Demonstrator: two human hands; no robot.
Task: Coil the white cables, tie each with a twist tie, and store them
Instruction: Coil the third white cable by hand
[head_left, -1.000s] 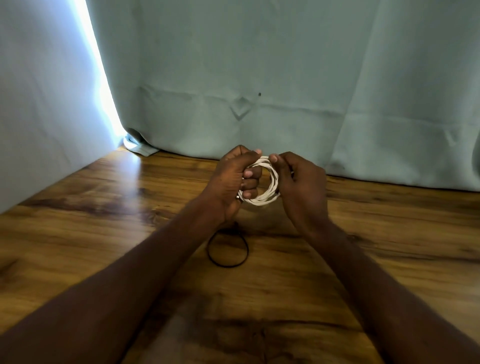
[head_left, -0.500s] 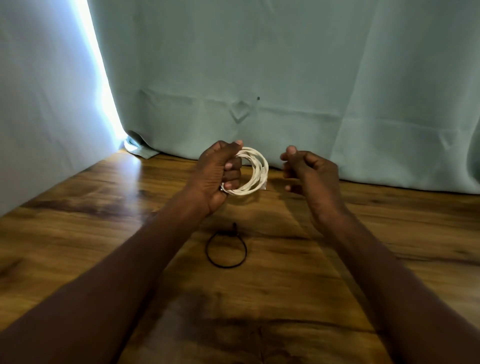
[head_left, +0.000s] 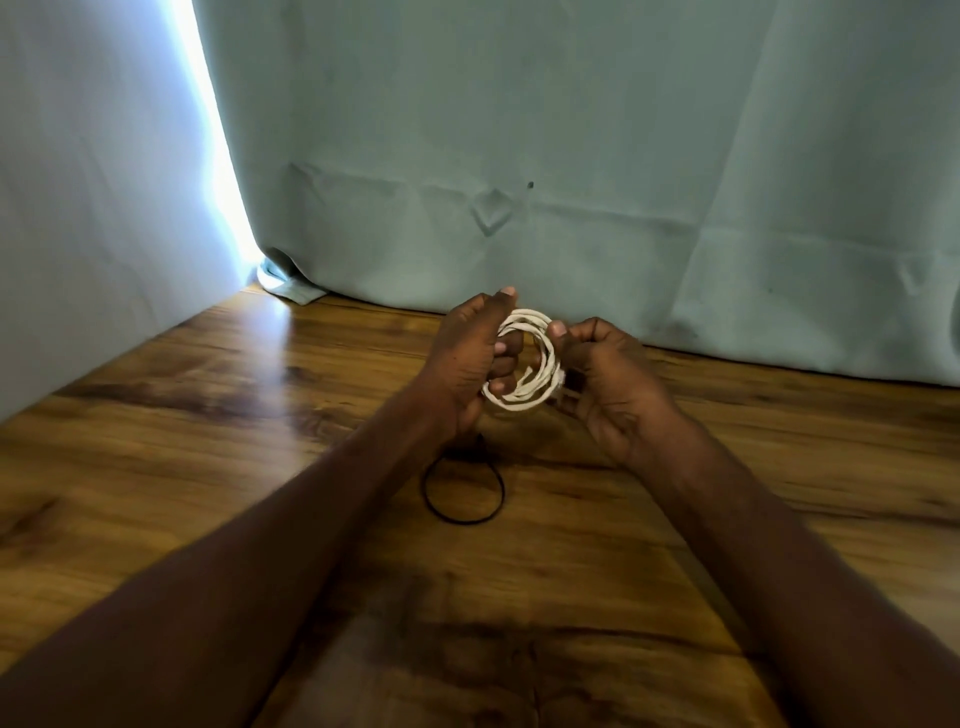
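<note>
A white cable (head_left: 540, 364), wound into a small coil, is held up above the wooden table (head_left: 208, 467). My left hand (head_left: 470, 358) grips the coil's left side, fingers curled through its middle. My right hand (head_left: 608, 374) pinches the coil's right side between thumb and fingers. A thin black loop (head_left: 462, 491), apparently a tie, lies flat on the table just below my left wrist. No twist tie shows on the coil.
A pale green curtain (head_left: 571, 156) hangs along the table's far edge and left side, with a bright gap of light at the back left corner. Bare wood spreads to the left and right of my arms.
Half a second ago my right hand was off the coil, away to the right. It has come back and taken hold of the coil's right side. My left hand kept its grip.
</note>
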